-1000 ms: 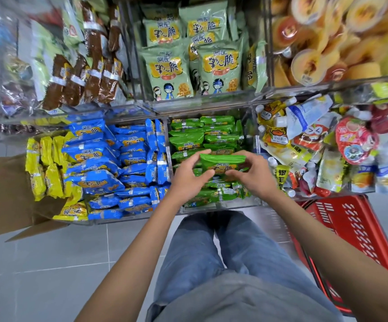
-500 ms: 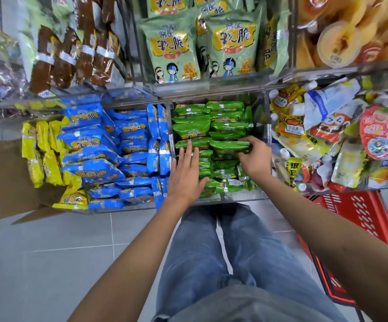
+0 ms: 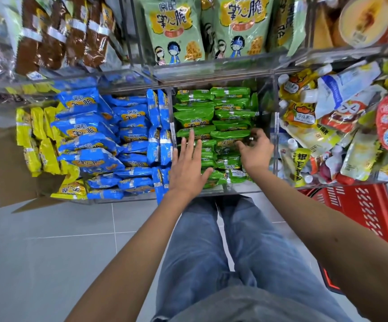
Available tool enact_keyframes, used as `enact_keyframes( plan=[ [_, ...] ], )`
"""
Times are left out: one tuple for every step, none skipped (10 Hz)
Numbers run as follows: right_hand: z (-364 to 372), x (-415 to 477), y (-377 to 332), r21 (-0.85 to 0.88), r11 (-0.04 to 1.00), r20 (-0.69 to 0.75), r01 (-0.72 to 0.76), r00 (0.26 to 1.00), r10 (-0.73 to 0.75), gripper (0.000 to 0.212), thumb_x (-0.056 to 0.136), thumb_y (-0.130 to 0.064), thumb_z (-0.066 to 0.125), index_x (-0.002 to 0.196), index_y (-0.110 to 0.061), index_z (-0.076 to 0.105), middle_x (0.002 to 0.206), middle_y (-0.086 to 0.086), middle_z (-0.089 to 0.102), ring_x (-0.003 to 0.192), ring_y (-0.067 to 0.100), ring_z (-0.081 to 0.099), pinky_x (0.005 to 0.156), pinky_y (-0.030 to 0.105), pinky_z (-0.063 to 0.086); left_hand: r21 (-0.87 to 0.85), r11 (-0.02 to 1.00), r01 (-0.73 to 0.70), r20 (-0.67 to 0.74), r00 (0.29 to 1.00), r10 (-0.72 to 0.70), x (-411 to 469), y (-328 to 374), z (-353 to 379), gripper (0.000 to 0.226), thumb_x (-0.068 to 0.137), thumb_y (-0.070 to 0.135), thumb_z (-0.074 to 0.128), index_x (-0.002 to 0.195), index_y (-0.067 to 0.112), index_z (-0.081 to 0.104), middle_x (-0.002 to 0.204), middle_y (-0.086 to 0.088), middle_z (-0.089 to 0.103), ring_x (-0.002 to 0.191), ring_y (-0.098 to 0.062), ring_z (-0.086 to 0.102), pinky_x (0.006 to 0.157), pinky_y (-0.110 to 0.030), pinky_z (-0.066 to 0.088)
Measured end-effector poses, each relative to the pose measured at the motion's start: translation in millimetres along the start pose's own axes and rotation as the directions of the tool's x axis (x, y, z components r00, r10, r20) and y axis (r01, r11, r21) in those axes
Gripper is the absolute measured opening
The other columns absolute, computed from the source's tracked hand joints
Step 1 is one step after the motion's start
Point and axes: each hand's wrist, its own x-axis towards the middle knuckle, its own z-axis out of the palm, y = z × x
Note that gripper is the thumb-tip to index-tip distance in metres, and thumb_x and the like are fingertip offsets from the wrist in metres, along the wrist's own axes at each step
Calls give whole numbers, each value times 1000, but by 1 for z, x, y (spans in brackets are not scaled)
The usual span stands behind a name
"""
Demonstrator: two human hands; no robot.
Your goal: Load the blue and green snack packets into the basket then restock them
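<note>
Fingers (image 3: 190,147) straight, the left hand (image 3: 188,168) lies flat on the green snack packets (image 3: 195,117) stacked in the middle clear bin (image 3: 239,188). Right hand (image 3: 256,153) works the right-hand column, fingers and thumb curled round one green packet's edge. Blue snack packets (image 3: 90,140) fill the bin just left. Red basket (image 3: 362,210) sits on the floor at the person's right.

green snack packets (image 3: 213,117), orange-yellow label; blue snack packets (image 3: 90,126), same label; yellow packets (image 3: 35,140); red slotted basket (image 3: 360,205); brown cardboard box (image 3: 0,163); blue jeans (image 3: 211,252).
</note>
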Motion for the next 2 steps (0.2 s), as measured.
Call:
enact_keyframes(
  plan=[
    [-10,2,-7,-30,999,97,-38,994,40,54,77,-21,75,126,-8,54,115,11,65,103,24,62,92,36,50,-86,996,-15,-31,999,12,2,-3,-12,73,95,44,44,152,17,7,159,-3,-13,147,-22,-10,117,-40,-1],
    [-37,-21,0,-37,999,234,-14,972,22,57,81,-17,71,133,-4,48,127,14,59,116,27,57,99,31,43,-157,986,-50,-102,994,34,-25,-7,-23,64,98,44,38,151,20,12,160,-1,0,147,-17,-8,115,-32,-5]
  ],
)
